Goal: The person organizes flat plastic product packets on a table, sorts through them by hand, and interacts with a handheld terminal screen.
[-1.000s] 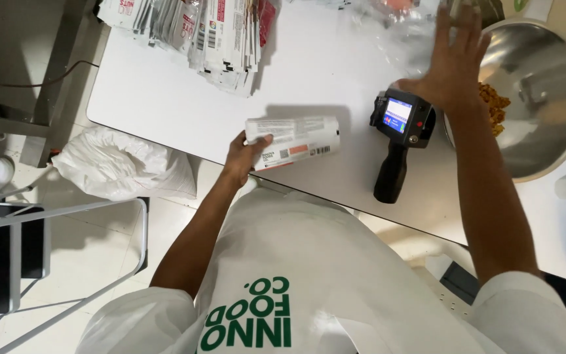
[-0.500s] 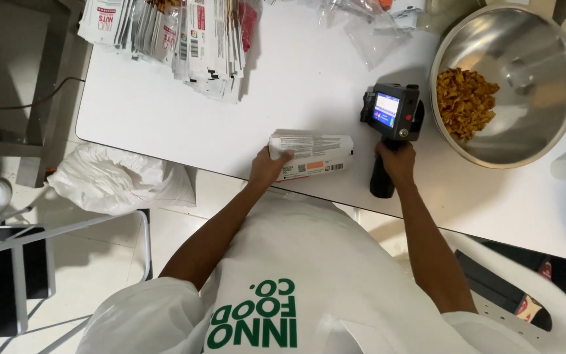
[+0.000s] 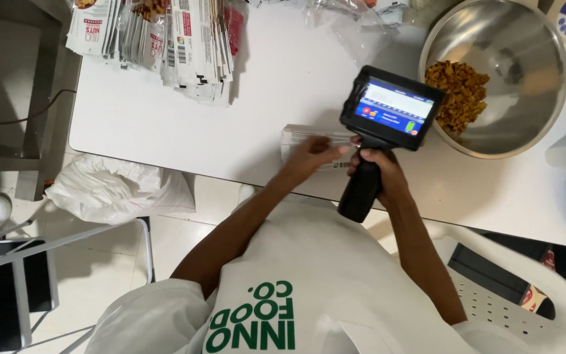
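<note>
The black handheld printer [image 3: 388, 124] is gripped low on its handle by the right hand [image 3: 375, 172], fingers wrapped fully round; it is judged stiff, top-heavy at the screen, best held by that handle. Just beside it, the left hand [image 3: 312, 154] lies mostly flat, fingers spread, pressing a white packet [image 3: 296, 134] onto the table [image 3: 263, 85]. The packet is judged light, thin and slippery. Farther off stand a steel bowl [image 3: 532, 46] of brown snack pieces and stacked packets [image 3: 165, 39].

The right hand [image 3: 381, 172] grips a handheld printer [image 3: 388, 124] over a pouch [image 3: 309, 139], seemingly pinned by the left hand [image 3: 309, 157].
</note>
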